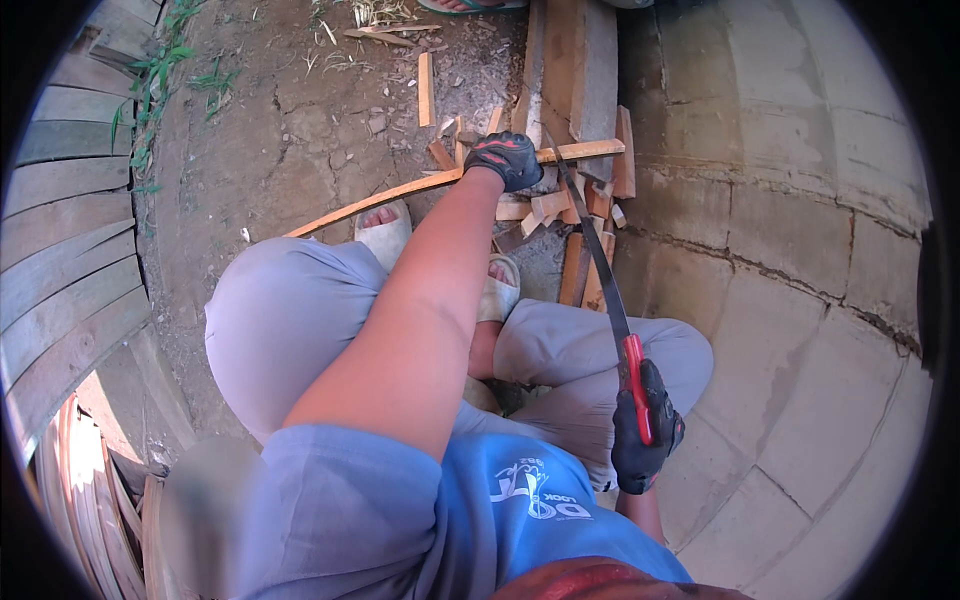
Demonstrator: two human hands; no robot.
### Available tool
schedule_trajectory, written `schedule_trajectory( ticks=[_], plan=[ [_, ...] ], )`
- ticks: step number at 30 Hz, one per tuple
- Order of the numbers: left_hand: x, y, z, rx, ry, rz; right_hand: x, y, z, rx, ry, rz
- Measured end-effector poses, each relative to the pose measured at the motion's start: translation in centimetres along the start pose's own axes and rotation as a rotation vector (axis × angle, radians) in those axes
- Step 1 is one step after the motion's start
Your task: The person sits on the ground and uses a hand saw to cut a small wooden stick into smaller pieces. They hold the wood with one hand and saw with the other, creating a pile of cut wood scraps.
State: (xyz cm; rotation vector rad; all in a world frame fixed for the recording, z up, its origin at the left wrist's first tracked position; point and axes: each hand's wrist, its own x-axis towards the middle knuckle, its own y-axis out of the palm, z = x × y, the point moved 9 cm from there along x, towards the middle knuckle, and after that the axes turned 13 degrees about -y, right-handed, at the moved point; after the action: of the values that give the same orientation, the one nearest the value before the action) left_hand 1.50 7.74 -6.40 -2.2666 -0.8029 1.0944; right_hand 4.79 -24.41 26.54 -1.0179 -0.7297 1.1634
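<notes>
The dirt ground [290, 130] carries everything here, with pale stone paving [800, 250] on the person's right and weathered planks [60, 230] curving along the left. There is no bin, box or basket in view, so nothing is contained; the wood simply lies loose on the earth.

Largest of the pieces is the stack of thick boards [580, 70] standing near the top of the view, which look heavy and rigid. In front of them lies a heap of short offcuts [545, 205], light chunks, rough-edged and likely splintery.

The long wooden strip [400, 192] runs at a slant from near the person's left sandal up to the boards. It looks thin, light and springy rather than stiff, so I judge it would flex or whip if held only at one end; the firm place to take it is close to where the blade meets it. The left hand [508, 158], in a dark glove with red trim, is closed down on the strip at just that stretch, pinning it over the offcuts.

The saw [605, 275] is a narrow dark blade with a red handle, slim, probably whippy and sharp along its teeth, best held by the handle only. The right hand [645, 430], in a black glove, is clenched around that handle near the person's knee, the blade reaching up to the strip just beside the left hand
</notes>
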Motion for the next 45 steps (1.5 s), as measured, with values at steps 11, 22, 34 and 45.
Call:
schedule_trajectory(
  ticks=[11,22,34,45],
  plan=[
    [-0.3,0.0,0.4,-0.031,-0.043,-0.004,23.2,15.2,-2.1,0.045,-0.230,-0.075],
    [-0.9,-0.2,0.0,0.015,-0.036,0.026,18.9,12.6,-2.9,0.185,-0.169,-0.126],
    [0.7,0.4,0.0,0.024,0.006,-0.053,2.5,2.0,-0.1,0.048,-0.005,0.006],
    [-0.3,-0.9,-0.3,-0.006,-0.055,0.002,25.0,16.2,-3.0,0.210,-0.280,-0.221]
  ],
)
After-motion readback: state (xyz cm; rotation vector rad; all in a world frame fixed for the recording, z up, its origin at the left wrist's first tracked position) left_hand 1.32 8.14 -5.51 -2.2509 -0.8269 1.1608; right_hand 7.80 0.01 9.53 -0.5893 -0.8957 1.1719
